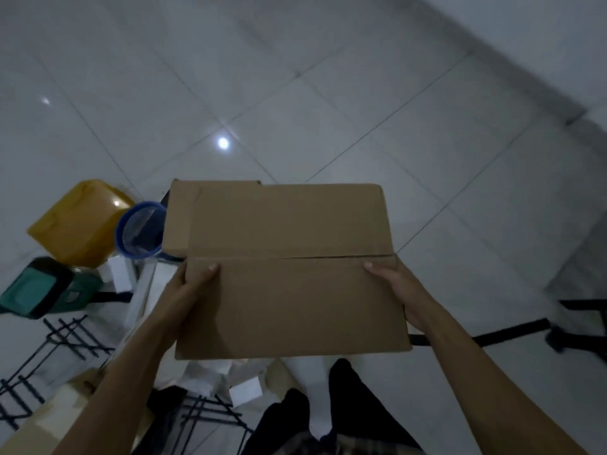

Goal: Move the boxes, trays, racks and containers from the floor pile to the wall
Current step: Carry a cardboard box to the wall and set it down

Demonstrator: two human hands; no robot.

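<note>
Fingers of your left hand [192, 285] and right hand [399, 290] clamp the cardboard box [285, 274] by its side edges, thumbs on top; it hangs above the tiled floor [295, 93], beside the blue mesh basket [139, 229].

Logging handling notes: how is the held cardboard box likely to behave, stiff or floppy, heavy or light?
Probably stiff: the cardboard box keeps flat faces and straight edges. Likely light: the left hand and right hand grip it by its sides. No tape shows, so flaps may lift.
</note>
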